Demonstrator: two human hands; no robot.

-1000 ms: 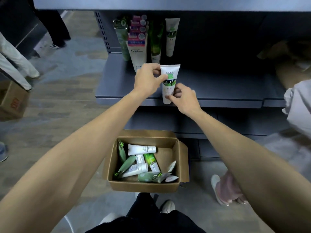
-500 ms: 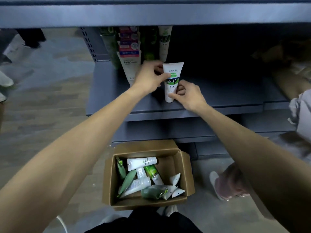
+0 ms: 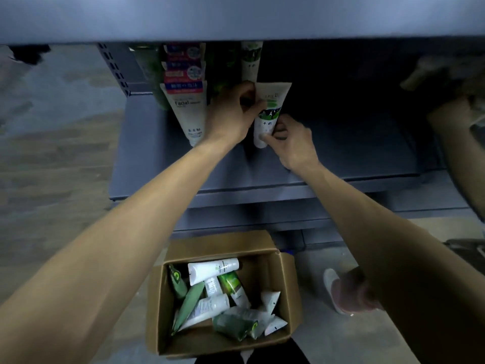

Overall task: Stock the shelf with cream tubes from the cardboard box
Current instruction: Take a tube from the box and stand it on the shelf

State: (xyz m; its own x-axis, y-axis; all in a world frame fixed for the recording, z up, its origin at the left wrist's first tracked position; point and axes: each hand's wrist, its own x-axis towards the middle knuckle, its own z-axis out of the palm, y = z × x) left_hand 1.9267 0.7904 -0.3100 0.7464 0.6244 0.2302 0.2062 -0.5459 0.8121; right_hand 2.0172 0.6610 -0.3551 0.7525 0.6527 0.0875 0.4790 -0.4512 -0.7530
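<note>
The shelf is a grey metal deck spanning the upper half of the view, with another deck's underside across the top. At 6 o'clock on the floor sits the open box, holding a loose heap of white and green tubes lying flat. At 11 o'clock on the shelf stands a row of tubes, caps down, white with red and blue tops, with green ones behind them. A taller white tube stands at 12 o'clock.

Just right of that row, near centre, the tube stands cap down on the shelf, white with a green and black band. The left hand grips its upper part, thumb and fingers curled round the left edge. The right hand pinches its cap end at the deck.
</note>
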